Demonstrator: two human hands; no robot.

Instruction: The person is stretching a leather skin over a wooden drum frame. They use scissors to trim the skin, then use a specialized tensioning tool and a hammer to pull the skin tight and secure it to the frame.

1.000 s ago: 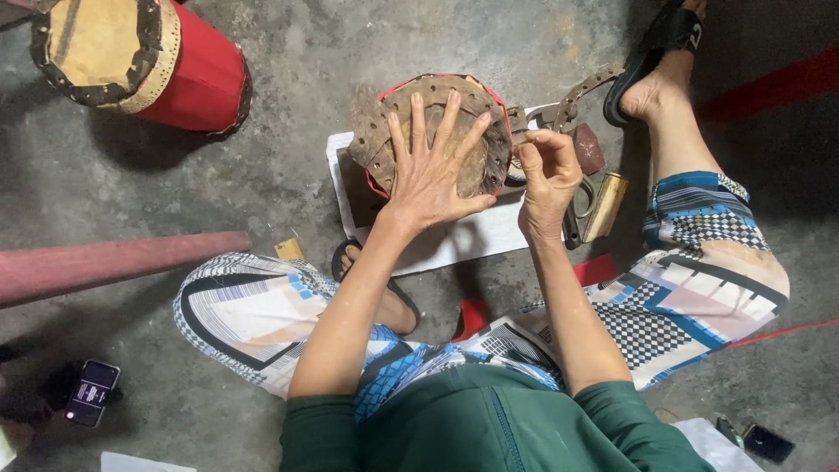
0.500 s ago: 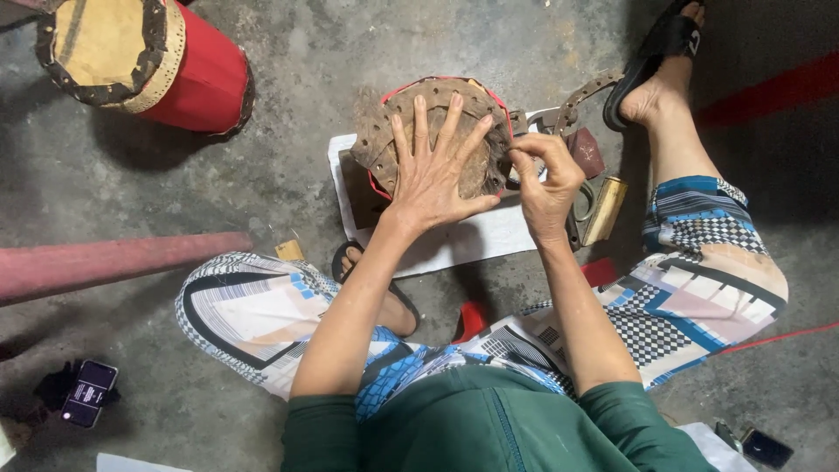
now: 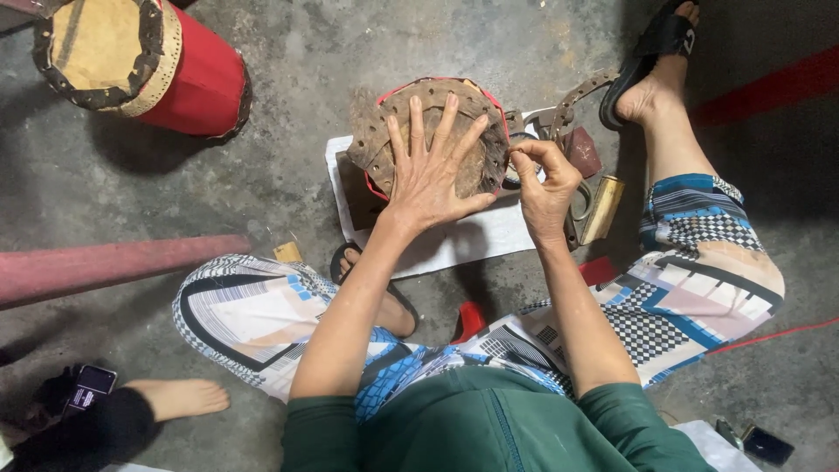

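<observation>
A small red drum (image 3: 378, 98) stands upright on a white board (image 3: 489, 234), its top covered by a dark brown hide with a ring of punched holes. My left hand (image 3: 431, 172) lies flat on the hide with fingers spread, pressing it down. At the drum's right rim my right hand (image 3: 542, 185) pinches the edge of the hide or a lace between thumb and fingers. A perforated leather strip (image 3: 578, 96) curls away just right of the drum.
A larger red drum (image 3: 140, 61) with a tan head stands at top left. A red pole (image 3: 114, 267) lies across the left floor. Scissors and a brass-coloured cylinder (image 3: 603, 210) rest by my right hand. Another person's bare foot (image 3: 179, 398) and a phone (image 3: 90, 385) are at lower left.
My right hand has shifted slightly left and down along the drum's right rim, still pinching. The left hand stays spread on the hide.
</observation>
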